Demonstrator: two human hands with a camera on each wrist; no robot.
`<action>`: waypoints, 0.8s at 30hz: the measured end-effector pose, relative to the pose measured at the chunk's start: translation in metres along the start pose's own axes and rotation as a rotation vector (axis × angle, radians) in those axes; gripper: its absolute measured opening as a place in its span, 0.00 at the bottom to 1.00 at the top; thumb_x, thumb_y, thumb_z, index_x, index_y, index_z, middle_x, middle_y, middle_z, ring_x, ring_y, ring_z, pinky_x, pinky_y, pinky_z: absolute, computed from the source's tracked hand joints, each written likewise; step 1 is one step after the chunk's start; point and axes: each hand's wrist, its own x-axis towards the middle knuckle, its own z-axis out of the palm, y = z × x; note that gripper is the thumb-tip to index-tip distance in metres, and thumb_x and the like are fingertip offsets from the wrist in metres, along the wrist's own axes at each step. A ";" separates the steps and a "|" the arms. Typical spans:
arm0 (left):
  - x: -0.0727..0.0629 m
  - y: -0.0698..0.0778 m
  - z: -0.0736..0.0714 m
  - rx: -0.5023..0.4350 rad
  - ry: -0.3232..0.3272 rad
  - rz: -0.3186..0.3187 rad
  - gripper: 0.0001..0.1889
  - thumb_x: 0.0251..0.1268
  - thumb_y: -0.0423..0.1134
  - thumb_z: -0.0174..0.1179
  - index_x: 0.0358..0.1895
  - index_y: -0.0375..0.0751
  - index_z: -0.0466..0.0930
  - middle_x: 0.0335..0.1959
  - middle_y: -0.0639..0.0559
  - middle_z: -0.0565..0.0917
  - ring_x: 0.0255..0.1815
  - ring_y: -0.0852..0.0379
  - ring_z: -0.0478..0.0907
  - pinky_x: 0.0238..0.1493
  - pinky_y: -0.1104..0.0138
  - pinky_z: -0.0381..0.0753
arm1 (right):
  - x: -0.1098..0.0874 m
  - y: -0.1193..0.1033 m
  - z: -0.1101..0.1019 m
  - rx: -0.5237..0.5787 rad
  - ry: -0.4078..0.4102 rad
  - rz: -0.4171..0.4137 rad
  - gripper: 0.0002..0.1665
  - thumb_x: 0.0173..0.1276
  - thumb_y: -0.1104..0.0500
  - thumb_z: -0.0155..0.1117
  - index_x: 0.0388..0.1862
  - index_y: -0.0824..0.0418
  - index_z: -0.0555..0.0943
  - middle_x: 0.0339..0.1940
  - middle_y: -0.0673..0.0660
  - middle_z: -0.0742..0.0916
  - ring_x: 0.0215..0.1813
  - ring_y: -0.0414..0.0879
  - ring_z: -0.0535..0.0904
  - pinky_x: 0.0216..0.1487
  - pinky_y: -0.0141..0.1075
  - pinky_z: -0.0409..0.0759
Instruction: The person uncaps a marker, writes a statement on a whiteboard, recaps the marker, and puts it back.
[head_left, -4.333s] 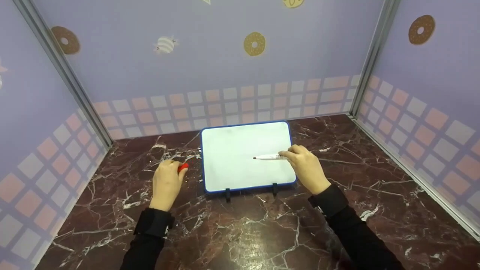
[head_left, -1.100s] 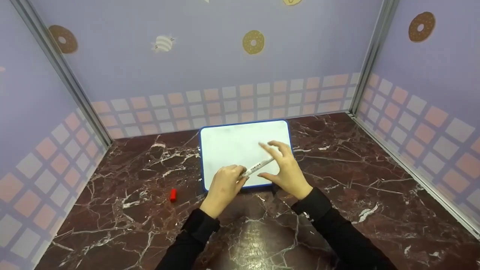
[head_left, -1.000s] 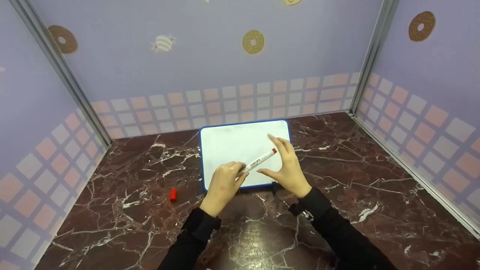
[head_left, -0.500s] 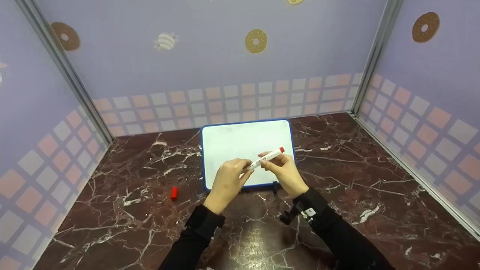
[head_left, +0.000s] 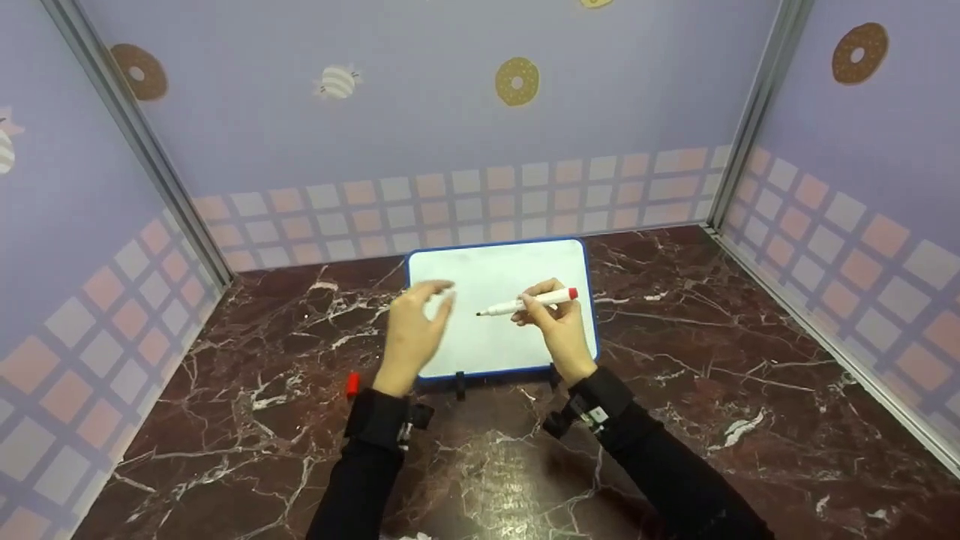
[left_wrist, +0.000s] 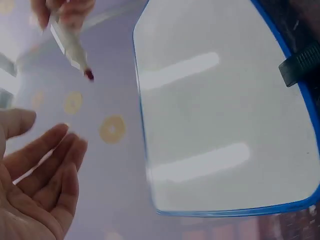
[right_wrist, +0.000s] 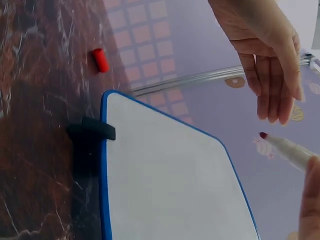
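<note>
A white marker with a red end is pinched between the thumb and fingers of my right hand. Its uncapped dark tip points left, in front of the whiteboard. My left hand is apart from the marker at the board's left side, fingers loosely bent and holding nothing. In the left wrist view the marker shows its dark red tip above my left hand. The red cap lies on the table left of the board, near my left wrist.
The blue-framed whiteboard leans back on small black stand feet. Around it spreads a dark red marbled table. Lilac walls with printed doughnuts and checks enclose the back and sides, joined by metal corner posts.
The red cap went from my left hand to the table. My left hand held the marker while my right hand regripped it nearer the red end; now the left has let go and moved left.
</note>
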 end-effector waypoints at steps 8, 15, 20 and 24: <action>0.000 -0.051 -0.004 0.041 -0.116 -0.342 0.30 0.73 0.36 0.52 0.74 0.29 0.58 0.71 0.27 0.65 0.73 0.30 0.61 0.76 0.44 0.59 | 0.014 0.021 0.020 -0.229 -0.048 -0.192 0.06 0.67 0.75 0.59 0.41 0.78 0.77 0.43 0.74 0.84 0.35 0.42 0.84 0.40 0.29 0.85; -0.002 -0.073 -0.004 -0.007 -0.278 -0.475 0.28 0.76 0.34 0.46 0.74 0.28 0.57 0.61 0.26 0.76 0.65 0.33 0.73 0.66 0.47 0.73 | 0.016 0.019 0.043 -0.429 -0.100 -0.270 0.06 0.59 0.76 0.67 0.31 0.77 0.78 0.38 0.72 0.87 0.34 0.53 0.87 0.36 0.27 0.83; -0.006 -0.086 -0.001 -0.079 -0.268 -0.482 0.21 0.76 0.32 0.47 0.67 0.27 0.66 0.53 0.25 0.81 0.51 0.35 0.81 0.48 0.52 0.85 | 0.016 0.019 0.053 -0.471 -0.102 -0.245 0.09 0.60 0.73 0.68 0.28 0.77 0.75 0.31 0.70 0.87 0.30 0.54 0.86 0.33 0.28 0.84; -0.007 -0.092 0.000 -0.152 -0.240 -0.514 0.19 0.75 0.29 0.50 0.64 0.27 0.69 0.49 0.26 0.82 0.39 0.42 0.80 0.33 0.62 0.85 | 0.017 0.026 0.056 -0.476 -0.093 -0.220 0.08 0.62 0.72 0.68 0.30 0.77 0.78 0.29 0.69 0.86 0.29 0.55 0.86 0.32 0.29 0.85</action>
